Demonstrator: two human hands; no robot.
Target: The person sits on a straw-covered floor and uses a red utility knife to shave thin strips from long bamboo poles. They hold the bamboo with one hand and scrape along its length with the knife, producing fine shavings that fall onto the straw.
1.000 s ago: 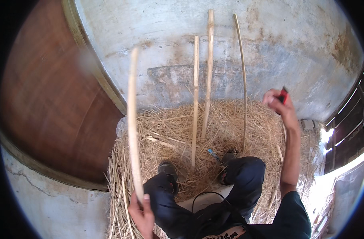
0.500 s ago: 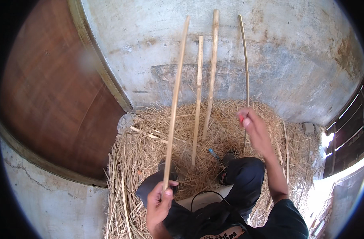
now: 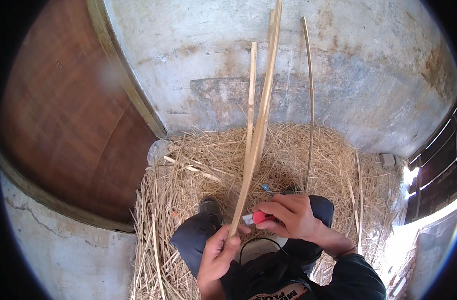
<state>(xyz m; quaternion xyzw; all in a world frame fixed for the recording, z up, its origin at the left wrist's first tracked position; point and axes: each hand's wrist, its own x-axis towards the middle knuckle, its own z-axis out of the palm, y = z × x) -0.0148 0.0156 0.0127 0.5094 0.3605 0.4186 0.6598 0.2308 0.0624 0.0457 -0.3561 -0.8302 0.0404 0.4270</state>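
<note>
My left hand (image 3: 216, 256) grips the lower end of a long bamboo strip (image 3: 262, 117), thumb along its near side. The strip slants up and away to the right. In my right hand (image 3: 296, 216) is a red-handled knife (image 3: 260, 217), its short pale blade pointing left, close beside the strip just above my left fingers. Whether the blade touches the bamboo, I cannot tell. Another bamboo strip (image 3: 252, 87) leans on the wall just left of the held one. A further strip behind is mostly hidden by it.
A thin bent stick (image 3: 310, 95) leans against the stained wall (image 3: 368, 75) at the right. Shavings (image 3: 308, 145) cover the floor around my legs. A small blue object (image 3: 266, 188) lies between my feet. Loose strips (image 3: 156, 245) pile up at left, below a brown door (image 3: 73, 120).
My right hand has come down and left with the knife, next to the strip. My left hand has shifted right slightly, and the held strip's top has swung to the right.
</note>
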